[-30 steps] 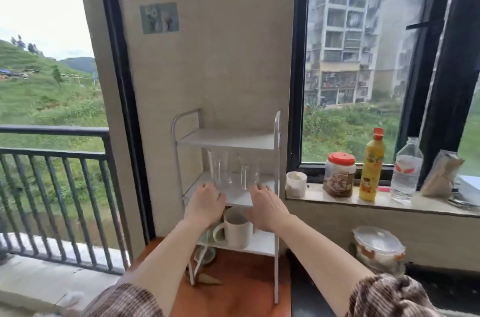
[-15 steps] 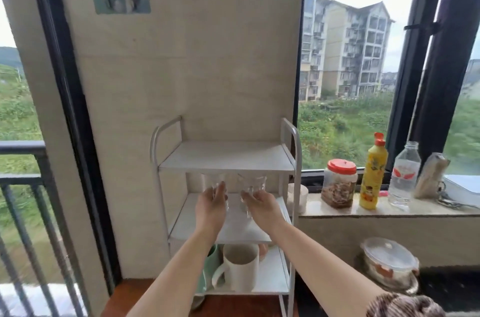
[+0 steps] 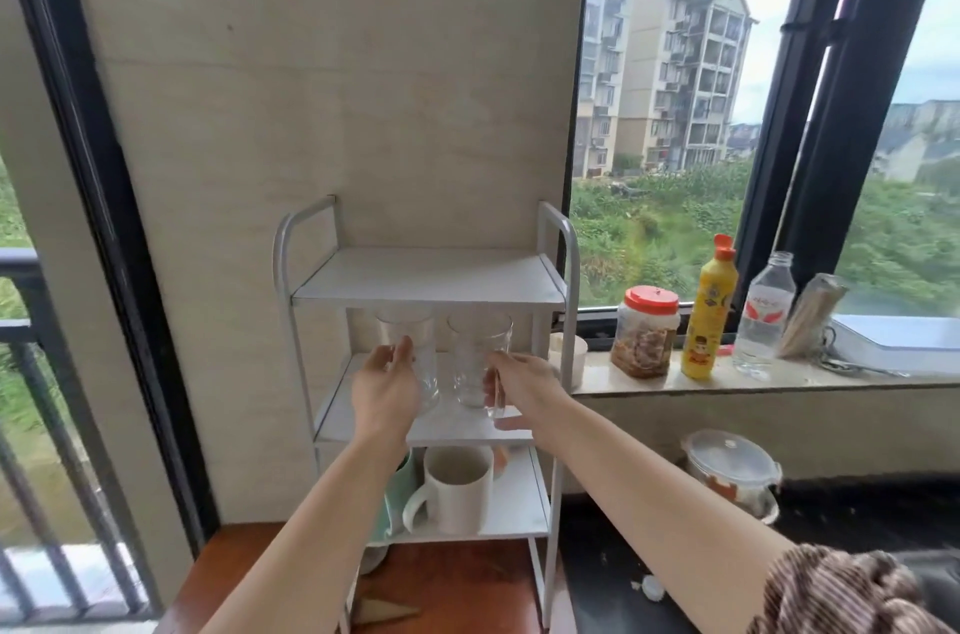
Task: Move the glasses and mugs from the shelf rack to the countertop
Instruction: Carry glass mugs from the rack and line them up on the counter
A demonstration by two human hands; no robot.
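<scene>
My left hand wraps one clear empty drinking glass and my right hand wraps the other clear empty glass, both on the white metal rack's middle shelf. Below stands an empty white mug. The red-lidded plastic jar holds brown food; its label is too blurry to read.
</scene>
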